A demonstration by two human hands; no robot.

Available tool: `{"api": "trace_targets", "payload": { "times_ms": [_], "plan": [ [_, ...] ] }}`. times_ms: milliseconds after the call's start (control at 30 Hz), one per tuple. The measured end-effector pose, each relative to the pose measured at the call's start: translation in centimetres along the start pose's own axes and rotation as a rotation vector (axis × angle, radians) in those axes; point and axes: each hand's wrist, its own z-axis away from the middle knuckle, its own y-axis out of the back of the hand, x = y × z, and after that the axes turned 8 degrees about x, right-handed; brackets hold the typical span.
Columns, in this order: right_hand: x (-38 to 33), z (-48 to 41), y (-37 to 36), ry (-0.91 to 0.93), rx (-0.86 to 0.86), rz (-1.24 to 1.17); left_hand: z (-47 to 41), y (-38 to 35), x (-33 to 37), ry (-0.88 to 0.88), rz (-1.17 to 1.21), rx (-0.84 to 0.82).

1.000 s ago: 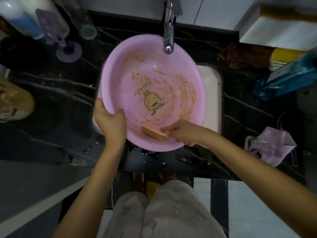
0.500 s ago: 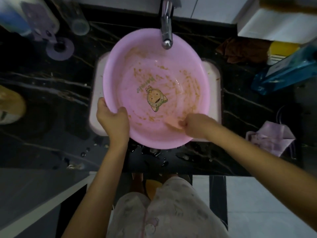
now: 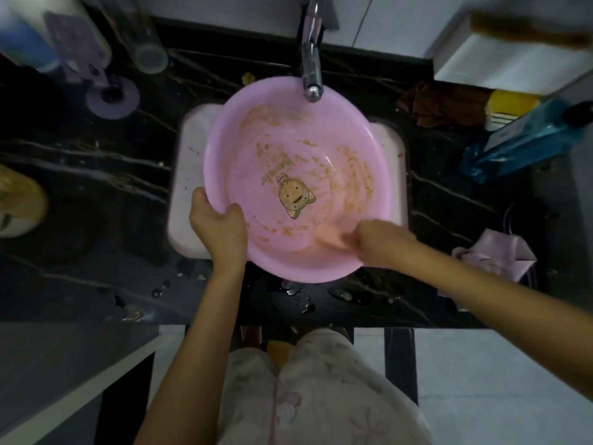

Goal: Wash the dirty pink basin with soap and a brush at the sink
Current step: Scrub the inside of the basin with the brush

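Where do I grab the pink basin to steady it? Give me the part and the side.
Grip the basin by its near-left rim, from the person's side, as the left hand does: thumb inside, fingers outside. The faucet overhangs the far rim, and the right hand with the soap works the near-right.

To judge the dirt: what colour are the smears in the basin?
Smears are yellowish-brown; head view.

Soiled pink basin [image 3: 288, 149] over the sink [image 3: 192, 175], both hands engaged.
I note my left hand [image 3: 218, 226] gripping the near-left rim; my right hand [image 3: 375, 242] holds a blurred pinkish object [image 3: 332, 237] against the stained inner wall.
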Motion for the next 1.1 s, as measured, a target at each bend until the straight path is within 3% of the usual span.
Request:
{"api": "trace_targets", "payload": {
  "times_ms": [67,133,200,267,333,467,533,633,733,800,967,1100],
  "plan": [
    [-0.9,1.1,-0.4,0.061,-0.205,-0.34,0.0,0.0,-0.1,0.02,0.015,0.006],
    [-0.6,1.2,0.6,0.041,-0.294,-0.429,0.0,0.3,-0.1,0.007,0.025,0.003],
    [0.9,-0.4,1.7,-0.004,-0.203,-0.333,0.2,0.5,0.0,-0.004,0.031,-0.009],
    [2.3,-2.0,2.5,-0.067,-0.019,-0.029,0.2,0.7,0.2,-0.008,0.028,-0.018],
    [2.1,-2.2,2.1,-0.072,0.026,0.019,0.2,0.5,0.2,-0.001,0.017,-0.016],
    [-2.5,0.6,0.2,0.048,-0.302,-0.534,-0.3,0.1,-0.2,0.011,-0.031,-0.015],
    [-3.6,0.9,-0.4,0.04,-0.305,-0.613,-0.4,0.1,-0.4,0.006,-0.04,-0.015],
    [-1.9,0.4,0.0,-0.008,-0.289,-0.519,-0.5,0.4,-0.4,0.007,-0.033,-0.03],
    [1.1,-0.9,1.8,-0.133,-0.056,-0.101,-0.8,0.3,-0.4,0.008,-0.048,-0.061],
    [1.3,-1.2,2.5,-0.209,0.013,0.041,-0.9,0.3,-0.4,0.003,-0.072,-0.087],
    [-4.2,1.4,0.9,-0.031,-0.3,-0.371,-0.9,0.3,-0.2,0.027,-0.1,-0.109],
    [-7.3,0.9,-1.7,0.054,-0.111,-0.692,-1.1,0.7,-0.1,0.034,-0.131,-0.168]
  ]
}}
